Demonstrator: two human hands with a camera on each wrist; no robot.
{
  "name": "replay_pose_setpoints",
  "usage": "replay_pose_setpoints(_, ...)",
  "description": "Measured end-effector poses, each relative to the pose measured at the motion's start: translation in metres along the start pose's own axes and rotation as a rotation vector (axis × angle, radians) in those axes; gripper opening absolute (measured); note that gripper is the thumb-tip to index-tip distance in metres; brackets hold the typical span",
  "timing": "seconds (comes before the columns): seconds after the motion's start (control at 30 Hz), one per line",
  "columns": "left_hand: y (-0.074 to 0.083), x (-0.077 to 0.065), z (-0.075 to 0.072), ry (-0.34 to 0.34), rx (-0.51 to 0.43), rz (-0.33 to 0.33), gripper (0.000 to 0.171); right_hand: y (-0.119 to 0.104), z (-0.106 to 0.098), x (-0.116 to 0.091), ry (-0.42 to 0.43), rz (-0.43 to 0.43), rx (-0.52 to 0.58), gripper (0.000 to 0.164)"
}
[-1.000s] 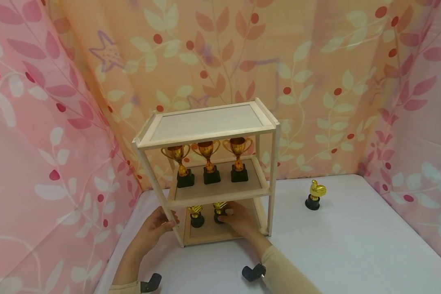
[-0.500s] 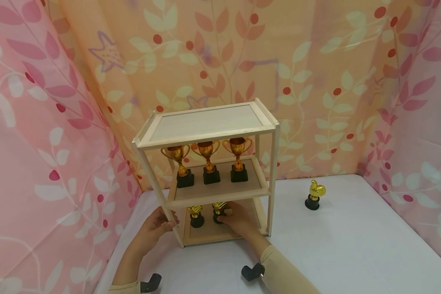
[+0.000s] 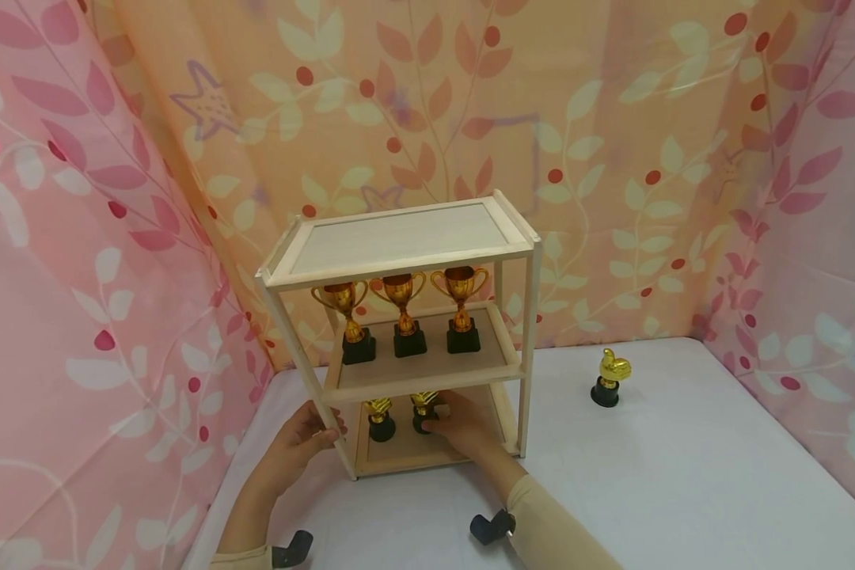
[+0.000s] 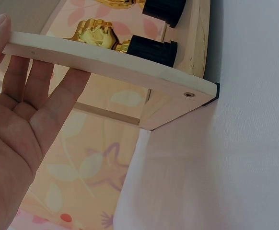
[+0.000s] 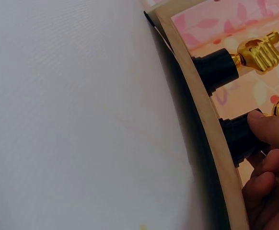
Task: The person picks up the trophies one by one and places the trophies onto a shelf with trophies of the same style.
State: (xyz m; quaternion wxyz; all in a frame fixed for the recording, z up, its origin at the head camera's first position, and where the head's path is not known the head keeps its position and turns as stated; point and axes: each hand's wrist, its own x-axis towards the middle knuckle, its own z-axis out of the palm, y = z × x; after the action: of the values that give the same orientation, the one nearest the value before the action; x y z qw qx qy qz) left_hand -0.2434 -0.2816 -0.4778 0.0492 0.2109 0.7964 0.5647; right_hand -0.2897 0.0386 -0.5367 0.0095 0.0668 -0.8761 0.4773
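A small wooden shelf rack (image 3: 423, 386) with three levels stands on the table. My left hand (image 3: 301, 445) holds its left front post (image 4: 106, 67), thumb on one side and fingers on the other. On the bottom level, my right hand (image 3: 463, 423) pinches the black base of a gold thumbs-up trophy (image 5: 242, 136); the trophy's base sits on the shelf board. To its left stands a second thumbs-up trophy (image 5: 221, 72), upright and apart. The upper parts of both are partly hidden by the middle shelf in the head view.
Three gold cup trophies, including a right-hand cup trophy (image 3: 463, 309), stand in a row on the middle level. Another thumbs-up trophy (image 3: 608, 378) stands on the white tabletop (image 3: 684, 475) to the right. Patterned curtains (image 3: 613, 158) enclose the back and sides.
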Motion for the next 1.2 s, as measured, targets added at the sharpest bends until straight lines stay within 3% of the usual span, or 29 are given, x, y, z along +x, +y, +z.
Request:
replay_pose_setpoints(0.17, -0.002, 0.001, 0.001, 0.001, -0.023, 0.006, 0.035, -0.001, -0.004, -0.004, 0.039, 0.014, 0.005, 0.056)
replay_pose_setpoints(0.37, -0.002, 0.001, 0.0, -0.008, -0.03, 0.019, 0.036, 0.001, -0.01, -0.009, 0.071, -0.07, -0.004, 0.047)
replay_pose_setpoints(1.2, -0.003, 0.0, 0.0, -0.004, -0.019, 0.03, 0.028, -0.012, -0.045, -0.055, 0.011, -0.236, 0.017, 0.04)
